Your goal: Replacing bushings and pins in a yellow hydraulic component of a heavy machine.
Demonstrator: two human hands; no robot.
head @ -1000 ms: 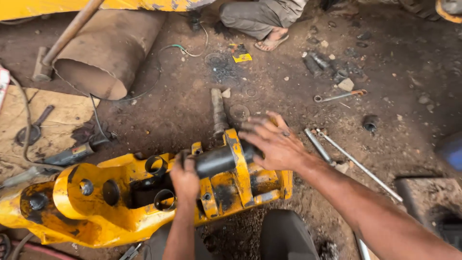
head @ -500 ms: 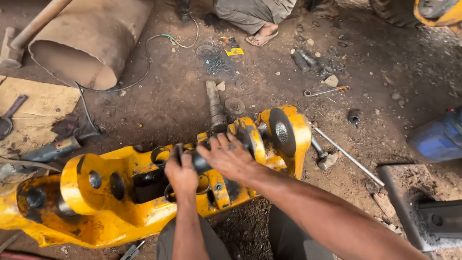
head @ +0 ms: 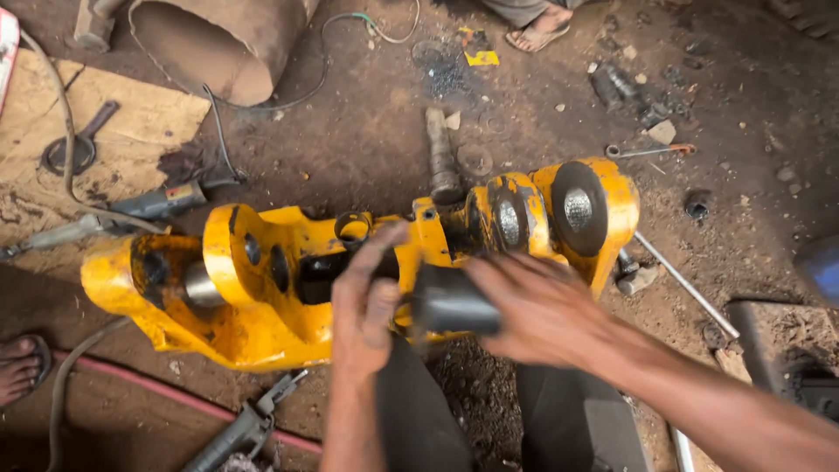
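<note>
- A dark pin sits mid-frame against the yellow casting, which lies on the dirt floor.
- The right hand wraps the pin's 3 o'clock end; the left hand rests on the casting at the pin's 9 o'clock, fingers spread.
- Around: one rusty shaft at 12 o'clock, one big pipe at 11, one grinder at 9, one rod at 3, one spanner at 2.
- Two sandalled feet of other people: one at 12, one at 8.

Soft, even daylight; both hands motion-blurred, ground sharp.
</note>
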